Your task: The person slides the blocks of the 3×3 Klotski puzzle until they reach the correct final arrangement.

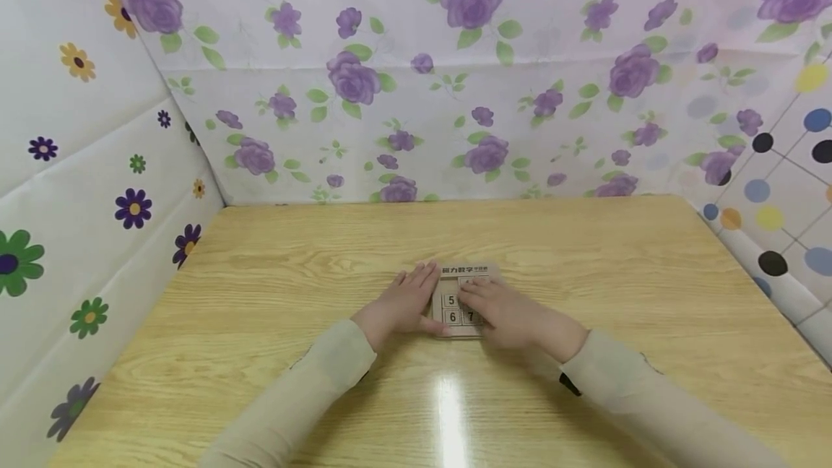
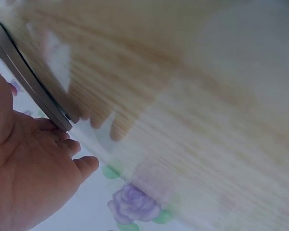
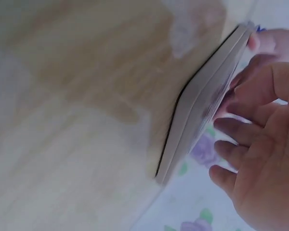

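Starting at the left of my head view, I have the left hand [image 1: 409, 302] spread along the left edge of the number board [image 1: 464, 271], its straight fingers pointing away from me and the thumb at the near-left corner; it braces the rim rather than wrapping round it. The board lies flat on the wooden table [image 1: 312, 251] between both hands, its longer axis seemingly running away from me, title strip at the far end. Down its left column I read an uncovered slot [image 1: 450, 285], then the 5 tile [image 1: 451, 300] and the 6 tile [image 1: 452, 317], with the 7 tile [image 1: 471, 316] beside the last. The right hand [image 1: 510, 313] comes in from the right over the tiles, fingers loosely bent and apart, clamped on nothing I can see. Its fingertips are just right of that slot; whether they press a tile, I cannot tell.
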`<action>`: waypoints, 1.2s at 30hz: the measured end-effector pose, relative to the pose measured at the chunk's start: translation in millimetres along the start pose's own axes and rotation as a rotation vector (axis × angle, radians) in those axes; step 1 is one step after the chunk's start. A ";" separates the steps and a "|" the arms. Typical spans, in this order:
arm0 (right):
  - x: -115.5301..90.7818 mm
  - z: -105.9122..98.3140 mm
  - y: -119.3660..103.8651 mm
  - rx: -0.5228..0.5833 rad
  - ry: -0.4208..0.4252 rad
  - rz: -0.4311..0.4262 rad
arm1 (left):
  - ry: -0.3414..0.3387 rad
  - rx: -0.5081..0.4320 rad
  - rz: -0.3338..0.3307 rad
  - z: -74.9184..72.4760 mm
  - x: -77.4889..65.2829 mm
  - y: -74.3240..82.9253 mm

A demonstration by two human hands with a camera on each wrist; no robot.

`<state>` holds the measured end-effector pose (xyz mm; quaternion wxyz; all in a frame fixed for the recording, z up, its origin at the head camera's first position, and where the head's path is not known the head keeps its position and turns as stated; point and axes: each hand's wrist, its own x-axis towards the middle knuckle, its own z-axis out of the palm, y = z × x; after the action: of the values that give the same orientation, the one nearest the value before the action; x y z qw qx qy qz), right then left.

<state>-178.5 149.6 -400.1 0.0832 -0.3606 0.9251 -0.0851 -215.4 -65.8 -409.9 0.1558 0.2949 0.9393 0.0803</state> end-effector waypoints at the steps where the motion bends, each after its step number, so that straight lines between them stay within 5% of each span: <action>1: 0.6 -0.4 2.2 -0.017 0.006 0.011 | 0.002 -0.001 0.000 -0.1 0.3 -0.2; 23: 21.1 -0.9 -6.3 -0.012 -0.011 -0.005 | -0.024 0.021 -0.013 -0.6 1.8 -1.1; 36: 3.9 -2.3 16.3 0.090 0.029 0.033 | -0.021 0.007 -0.021 -0.6 1.3 -0.5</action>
<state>-192.5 159.0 -401.7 0.0870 -0.3399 0.9273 -0.1305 -216.8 -65.5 -409.7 0.1656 0.2866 0.9409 0.0720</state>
